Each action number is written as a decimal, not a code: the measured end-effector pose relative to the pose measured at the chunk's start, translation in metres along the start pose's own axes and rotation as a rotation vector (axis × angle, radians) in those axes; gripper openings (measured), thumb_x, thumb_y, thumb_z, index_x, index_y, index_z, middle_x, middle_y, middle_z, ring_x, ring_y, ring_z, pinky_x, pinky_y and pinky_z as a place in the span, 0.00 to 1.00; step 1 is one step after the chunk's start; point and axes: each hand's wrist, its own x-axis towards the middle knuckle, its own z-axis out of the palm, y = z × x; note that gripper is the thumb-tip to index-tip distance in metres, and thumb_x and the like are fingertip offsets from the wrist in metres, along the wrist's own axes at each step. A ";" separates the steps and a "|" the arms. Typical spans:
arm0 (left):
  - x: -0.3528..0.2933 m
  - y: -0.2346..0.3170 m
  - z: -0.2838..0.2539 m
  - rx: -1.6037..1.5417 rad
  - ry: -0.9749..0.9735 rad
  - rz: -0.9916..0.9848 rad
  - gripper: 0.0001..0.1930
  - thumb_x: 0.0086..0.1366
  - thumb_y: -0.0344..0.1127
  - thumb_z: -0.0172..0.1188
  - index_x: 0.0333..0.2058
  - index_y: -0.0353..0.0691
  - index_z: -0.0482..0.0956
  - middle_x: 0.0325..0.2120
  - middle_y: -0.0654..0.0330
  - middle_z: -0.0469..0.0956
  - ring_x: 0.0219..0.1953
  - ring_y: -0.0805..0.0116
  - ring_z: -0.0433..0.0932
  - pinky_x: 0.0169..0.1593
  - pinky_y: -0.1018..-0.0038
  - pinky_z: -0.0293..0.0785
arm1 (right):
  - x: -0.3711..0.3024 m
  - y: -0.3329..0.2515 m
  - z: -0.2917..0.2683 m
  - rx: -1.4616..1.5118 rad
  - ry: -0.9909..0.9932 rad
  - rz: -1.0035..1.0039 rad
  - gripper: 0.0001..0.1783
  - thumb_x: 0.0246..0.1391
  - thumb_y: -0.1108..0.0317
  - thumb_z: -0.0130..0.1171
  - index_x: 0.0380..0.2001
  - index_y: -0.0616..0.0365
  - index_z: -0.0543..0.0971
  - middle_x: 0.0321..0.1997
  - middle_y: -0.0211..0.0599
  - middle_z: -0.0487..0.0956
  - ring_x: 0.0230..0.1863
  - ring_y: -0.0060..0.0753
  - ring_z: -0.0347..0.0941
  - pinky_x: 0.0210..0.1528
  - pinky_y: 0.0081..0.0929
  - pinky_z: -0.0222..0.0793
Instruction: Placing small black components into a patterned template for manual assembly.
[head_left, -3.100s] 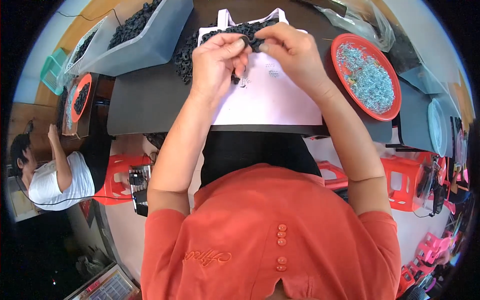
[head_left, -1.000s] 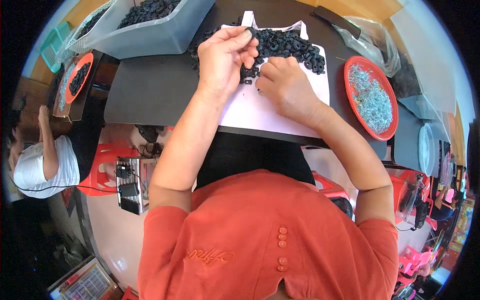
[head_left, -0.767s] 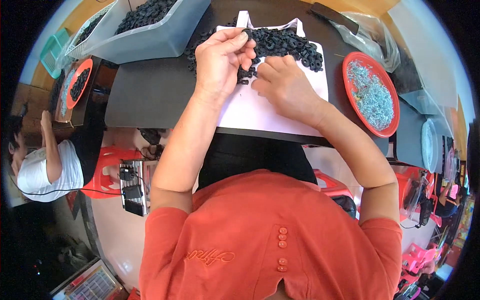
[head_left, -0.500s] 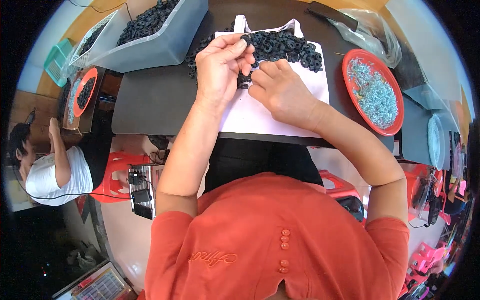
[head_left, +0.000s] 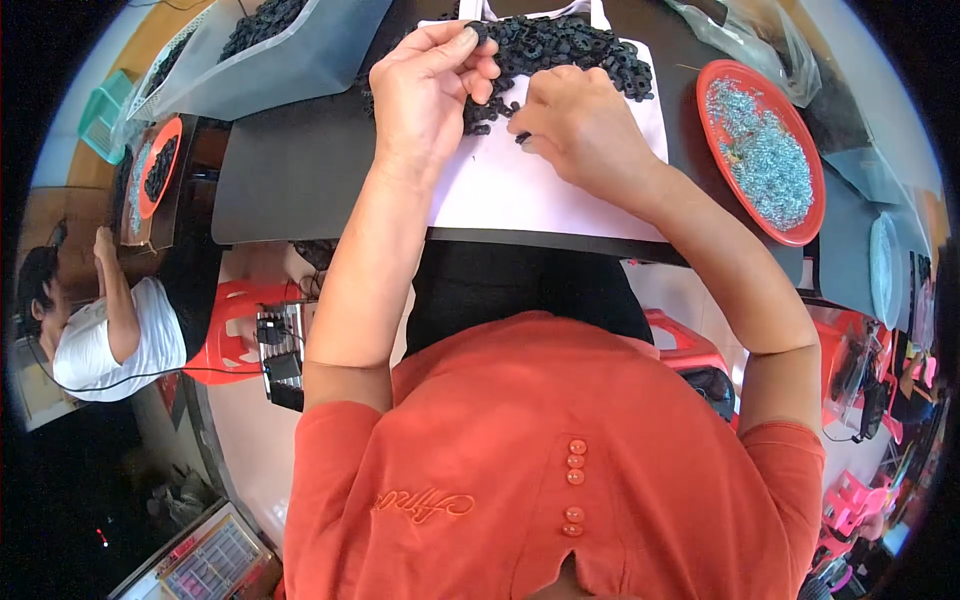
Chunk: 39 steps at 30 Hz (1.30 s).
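Between the thumb and fingertips of my left hand (head_left: 418,105) is a small black ring-shaped piece (head_left: 479,33), held up near the far side of the table. My right hand (head_left: 590,130) is closed just to its right, palm down, with a small black piece (head_left: 523,138) showing at its fingertips. Both hands are over a pale, flat bag (head_left: 545,212) with handles at its far end. A heap of black ring-shaped pieces (head_left: 570,48) covers the bag's far part, and several loose ones lie between my hands.
A red plate (head_left: 800,232) of small, shiny bluish pieces stands to the right, near a clear plastic bag (head_left: 790,60). At the far left is a translucent bin (head_left: 300,88) of black pieces. The dark table (head_left: 290,190) ends before my body. Another person (head_left: 125,335) sits at left.
My right hand has moved slightly away from the left, and a black piece now shows at its fingertips. The left still grips its ring-shaped piece. The whole view has shifted a little.
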 end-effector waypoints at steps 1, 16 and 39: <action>0.000 -0.001 0.001 0.000 0.000 0.001 0.07 0.63 0.24 0.55 0.38 0.26 0.74 0.29 0.47 0.78 0.25 0.63 0.78 0.25 0.75 0.72 | -0.002 0.000 0.001 -0.010 0.004 -0.002 0.06 0.43 0.67 0.60 0.28 0.45 0.83 0.31 0.31 0.73 0.40 0.36 0.69 0.40 0.35 0.59; -0.004 -0.005 0.006 0.039 -0.032 -0.001 0.07 0.62 0.25 0.57 0.37 0.25 0.76 0.28 0.50 0.79 0.22 0.70 0.76 0.23 0.81 0.70 | -0.006 0.002 -0.003 -0.014 0.034 -0.090 0.05 0.44 0.66 0.57 0.23 0.53 0.76 0.31 0.33 0.70 0.40 0.37 0.67 0.40 0.35 0.58; -0.009 -0.010 0.017 0.265 -0.062 -0.002 0.08 0.63 0.27 0.58 0.39 0.28 0.76 0.27 0.53 0.79 0.23 0.72 0.76 0.23 0.81 0.68 | -0.042 -0.028 -0.019 -0.205 -0.012 0.033 0.04 0.38 0.69 0.56 0.22 0.54 0.74 0.28 0.33 0.70 0.35 0.36 0.69 0.36 0.35 0.59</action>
